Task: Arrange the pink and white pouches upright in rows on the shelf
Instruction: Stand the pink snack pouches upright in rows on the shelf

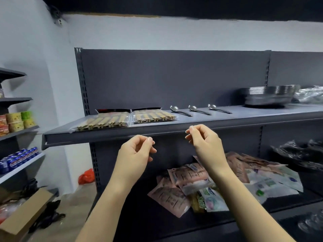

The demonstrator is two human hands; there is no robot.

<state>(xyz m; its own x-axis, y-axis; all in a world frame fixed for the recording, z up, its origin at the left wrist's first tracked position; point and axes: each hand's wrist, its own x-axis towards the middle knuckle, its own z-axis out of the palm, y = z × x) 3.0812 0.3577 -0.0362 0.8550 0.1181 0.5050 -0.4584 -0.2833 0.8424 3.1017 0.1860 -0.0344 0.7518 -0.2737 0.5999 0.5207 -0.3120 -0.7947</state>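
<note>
Both hands are raised in front of the upper shelf, just below its front edge. The left hand has its fingers loosely curled toward the thumb, and the right hand is curled the same way; neither seems to hold anything, though the fingertips are a little blurred.

The pink and white pouches lie in a loose heap on the lower shelf, flat and overlapping, none upright, spread from about the middle toward its right end. A few green-printed packets sit among them near the front edge.

On the upper shelf, two flat packs of sticks lie side by side at the left end, three spoons are spaced along the back, and a stack of dark bowls stands toward the right end.
</note>
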